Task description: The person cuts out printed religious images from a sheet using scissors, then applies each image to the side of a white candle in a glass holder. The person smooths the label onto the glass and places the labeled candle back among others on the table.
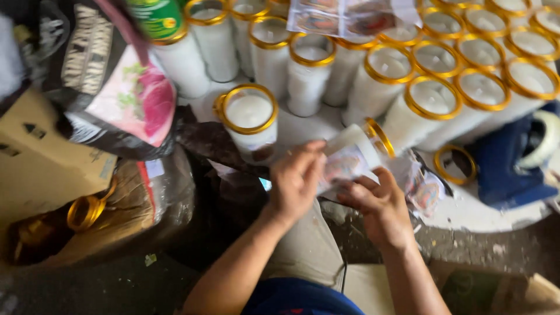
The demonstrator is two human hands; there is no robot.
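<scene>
A white candle in a clear jar with a gold rim (360, 142) lies tilted in front of me, and both my hands are on it. My left hand (296, 179) presses a printed picture label (344, 165) against the jar's side. My right hand (373, 204) grips the jar and the label's lower edge from below. Just to the left stands another gold-rimmed candle jar (251, 121), upright and apart from my hands.
Several upright gold-rimmed candle jars (434, 99) fill the white surface behind. A loose gold ring (455, 165) and picture labels (424, 192) lie at right by a blue cloth and tape roll (539, 140). Cardboard box (35, 163), printed bag (137, 102) and gold rings (86, 211) at left.
</scene>
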